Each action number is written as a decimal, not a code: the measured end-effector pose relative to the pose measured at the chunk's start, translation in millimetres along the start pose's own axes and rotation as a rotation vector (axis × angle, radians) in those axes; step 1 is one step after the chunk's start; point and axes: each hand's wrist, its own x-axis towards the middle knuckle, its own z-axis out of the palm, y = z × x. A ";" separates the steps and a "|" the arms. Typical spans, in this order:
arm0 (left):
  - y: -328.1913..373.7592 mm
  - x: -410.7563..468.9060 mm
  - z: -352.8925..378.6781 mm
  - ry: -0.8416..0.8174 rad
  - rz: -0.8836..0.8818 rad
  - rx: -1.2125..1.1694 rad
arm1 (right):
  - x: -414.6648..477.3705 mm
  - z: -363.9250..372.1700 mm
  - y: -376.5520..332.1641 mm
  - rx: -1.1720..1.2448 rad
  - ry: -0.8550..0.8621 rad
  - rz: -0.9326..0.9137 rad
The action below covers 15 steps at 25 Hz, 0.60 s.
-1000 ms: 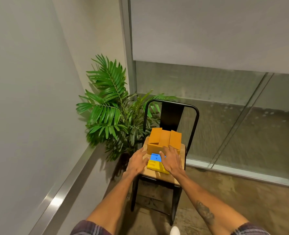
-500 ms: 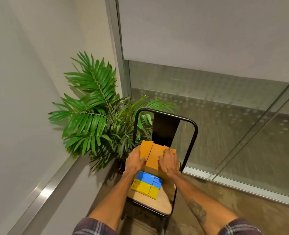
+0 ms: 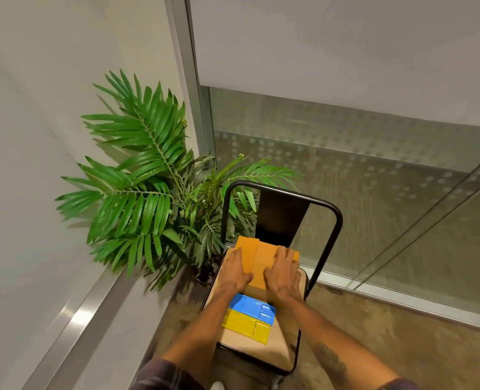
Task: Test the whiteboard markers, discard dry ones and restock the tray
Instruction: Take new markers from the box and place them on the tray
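An orange cardboard box sits at the back of a chair seat, its top flaps folded nearly flat. My left hand lies on the left flap with straight fingers. My right hand presses the right flap the same way. In front of the box, nearer to me, lie a blue marker pack and a yellow marker pack, side by side. No loose marker or marker tray shows.
The chair has a black metal frame and stands in a corner. A leafy green plant fills the space to its left. A silver rail runs along the left wall. Frosted glass panels stand behind and to the right.
Both hands moved from the coloured packs up to the box and pushed its raised flaps down. The camera came closer to the chair.
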 end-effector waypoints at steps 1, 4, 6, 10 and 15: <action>-0.3 3.0 -1.2 -0.005 0.024 -0.024 | 2.6 -1.9 -1.3 0.041 0.017 -0.006; -12.5 10.0 -11.1 0.018 0.049 -0.162 | 4.3 -10.4 -4.6 0.116 0.062 -0.049; -20.9 12.5 -20.9 0.050 0.030 -0.227 | 7.7 -15.8 1.6 0.144 0.094 -0.080; -37.0 14.0 -29.9 0.147 -0.064 -0.241 | 13.1 -23.8 31.0 0.172 0.144 -0.075; -38.7 14.5 -30.6 0.310 -0.149 0.021 | 9.4 -24.1 76.1 0.024 0.192 0.038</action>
